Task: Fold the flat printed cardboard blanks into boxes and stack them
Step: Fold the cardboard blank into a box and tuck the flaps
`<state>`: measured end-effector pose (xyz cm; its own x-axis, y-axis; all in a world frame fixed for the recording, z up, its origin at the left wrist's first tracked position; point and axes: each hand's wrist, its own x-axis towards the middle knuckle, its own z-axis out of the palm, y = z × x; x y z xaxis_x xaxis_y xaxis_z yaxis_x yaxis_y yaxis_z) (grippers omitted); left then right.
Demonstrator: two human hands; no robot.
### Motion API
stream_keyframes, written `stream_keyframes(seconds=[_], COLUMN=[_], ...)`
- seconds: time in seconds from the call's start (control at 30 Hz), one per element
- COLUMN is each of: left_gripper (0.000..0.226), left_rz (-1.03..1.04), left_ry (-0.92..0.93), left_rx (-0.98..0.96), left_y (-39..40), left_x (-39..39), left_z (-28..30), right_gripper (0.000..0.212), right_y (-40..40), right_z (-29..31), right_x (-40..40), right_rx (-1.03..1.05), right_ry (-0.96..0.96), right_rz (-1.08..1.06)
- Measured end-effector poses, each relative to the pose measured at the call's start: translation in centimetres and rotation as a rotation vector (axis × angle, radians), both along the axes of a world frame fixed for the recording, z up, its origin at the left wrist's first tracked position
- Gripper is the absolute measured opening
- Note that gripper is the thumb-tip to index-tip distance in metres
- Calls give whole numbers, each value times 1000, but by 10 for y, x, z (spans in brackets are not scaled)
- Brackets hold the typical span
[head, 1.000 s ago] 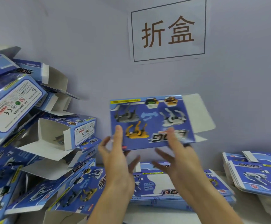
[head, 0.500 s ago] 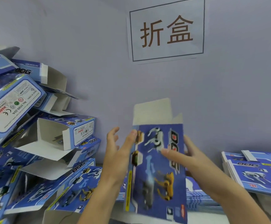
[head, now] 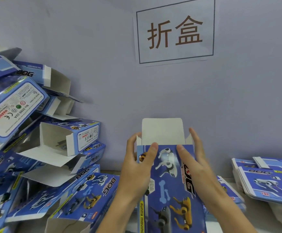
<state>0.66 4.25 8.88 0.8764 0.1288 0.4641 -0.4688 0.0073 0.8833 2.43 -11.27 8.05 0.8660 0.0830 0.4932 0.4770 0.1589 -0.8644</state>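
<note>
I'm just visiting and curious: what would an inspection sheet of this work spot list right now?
Surface: pale table, mostly covered by cardboard.
Job's things: box being folded held upright at centre, white top flap standing open; heap of folded boxes piled against the wall on the left; flat blanks stacked on the right, more behind the hands.
Clutter: nothing seen.
Hands: left hand grips the box's left edge, thumb on the printed front; right hand grips the right edge the same way.
Cables: nothing seen.
Surroundings: plain wall with a paper sign bearing two characters.
</note>
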Motion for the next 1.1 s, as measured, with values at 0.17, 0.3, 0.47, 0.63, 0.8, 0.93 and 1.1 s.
stream_keyframes(seconds=[0.17, 0.3, 0.47, 0.63, 0.8, 0.93, 1.1], left_gripper=[48, 40, 35, 56, 37, 35, 26], left_rz=[-15, -9, 49, 101, 170, 215, 59], left_ry=[-55, 13, 113, 156, 175, 132, 159], left_rx=[33, 18, -22, -90, -93, -41, 0], left_y=[-3, 3, 4, 5, 11, 10, 9], left_x=[-3, -2, -3, -2, 1, -1, -4], left_z=[2, 6, 11, 9, 2, 3, 5], right_gripper=[58, 53, 52, 49, 43, 48, 26], right_y=[0, 7, 17, 18, 15, 14, 15], right_z=[1, -4, -9, -10, -7, 1, -2], right_x=[-2, -2, 1, 2, -2, -5, -3], right_rx=[11, -17, -78, -143, -183, -151, -130], right_ry=[-48, -62, -88, -29, 45, 87, 115], right_rz=[-106, -171, -157, -107, -3, -39, -227])
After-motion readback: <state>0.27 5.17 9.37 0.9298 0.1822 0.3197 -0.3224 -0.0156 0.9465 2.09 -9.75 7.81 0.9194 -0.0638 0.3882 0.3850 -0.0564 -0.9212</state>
